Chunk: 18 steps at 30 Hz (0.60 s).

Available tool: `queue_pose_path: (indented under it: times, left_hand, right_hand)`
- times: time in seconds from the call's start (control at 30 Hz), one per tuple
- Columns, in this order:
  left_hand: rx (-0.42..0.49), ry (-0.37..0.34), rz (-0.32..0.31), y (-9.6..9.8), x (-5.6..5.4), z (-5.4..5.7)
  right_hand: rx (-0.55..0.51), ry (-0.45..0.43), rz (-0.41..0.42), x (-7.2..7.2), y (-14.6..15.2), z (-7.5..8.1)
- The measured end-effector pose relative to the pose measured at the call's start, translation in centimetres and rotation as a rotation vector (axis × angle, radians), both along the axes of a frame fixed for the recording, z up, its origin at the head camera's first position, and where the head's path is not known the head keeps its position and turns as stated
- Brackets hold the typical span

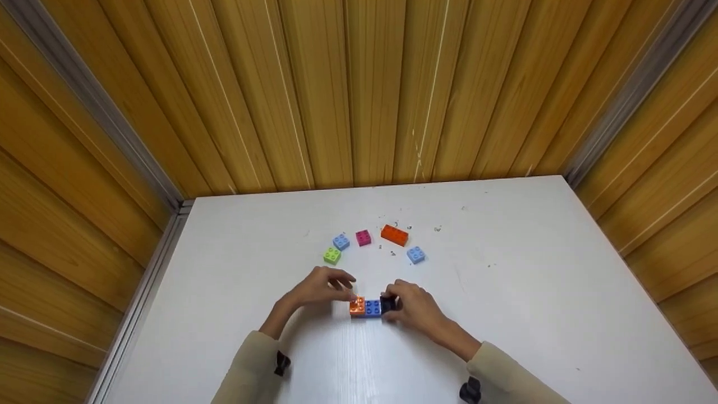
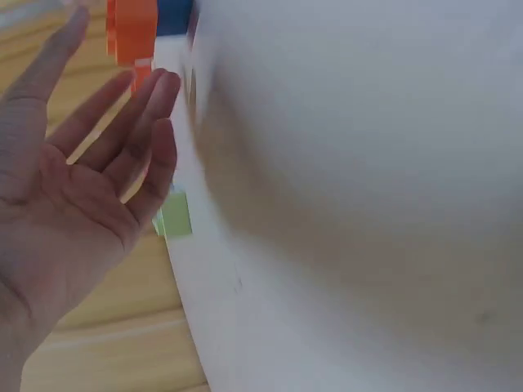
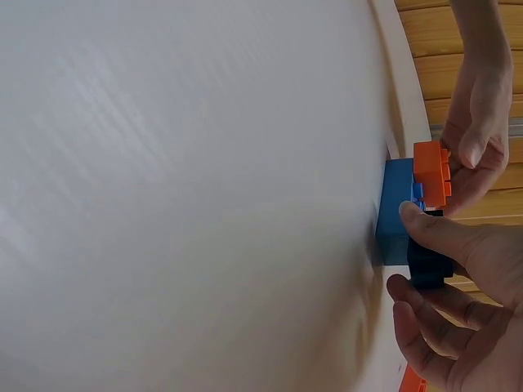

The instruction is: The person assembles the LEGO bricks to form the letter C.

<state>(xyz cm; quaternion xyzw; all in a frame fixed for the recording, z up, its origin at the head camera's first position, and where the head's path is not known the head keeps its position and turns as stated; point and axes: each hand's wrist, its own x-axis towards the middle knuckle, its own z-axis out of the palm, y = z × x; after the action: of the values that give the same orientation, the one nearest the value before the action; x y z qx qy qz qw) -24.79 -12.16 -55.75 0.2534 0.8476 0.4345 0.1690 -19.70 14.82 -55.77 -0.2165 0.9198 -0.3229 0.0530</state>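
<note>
If the right hand (image 1: 416, 306), pinching the black brick (image 1: 387, 304) over the blue brick's (image 1: 372, 308) end, presses crooked, things could tip on the table (image 1: 505, 292); left hand (image 1: 318, 287) is just loose beside the orange brick (image 1: 357, 307).

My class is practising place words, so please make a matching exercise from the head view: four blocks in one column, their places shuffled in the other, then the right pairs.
Blocks
1. orange block
2. black block
3. green block
4. long red block

Places
A. gripped by the right hand
B. between the pink block and the right-hand pale blue block
C. on top of the dark blue block
D. farthest left of the loose blocks

Pairs: 1-C, 2-A, 3-D, 4-B
</note>
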Motion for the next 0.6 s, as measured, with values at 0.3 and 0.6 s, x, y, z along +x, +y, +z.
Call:
queue_pose_path:
  times: [0.3,0.6]
  left_hand:
    - [0.043,0.203,0.557,0.0,-2.2,-1.4]
    - [-0.094,0.166,0.728,1.4,-3.1,-2.4]
  right_hand:
    - [0.015,-0.031,-0.009,0.1,0.0,0.1]
    - [0.032,0.033,0.001,-0.1,-0.1,0.2]
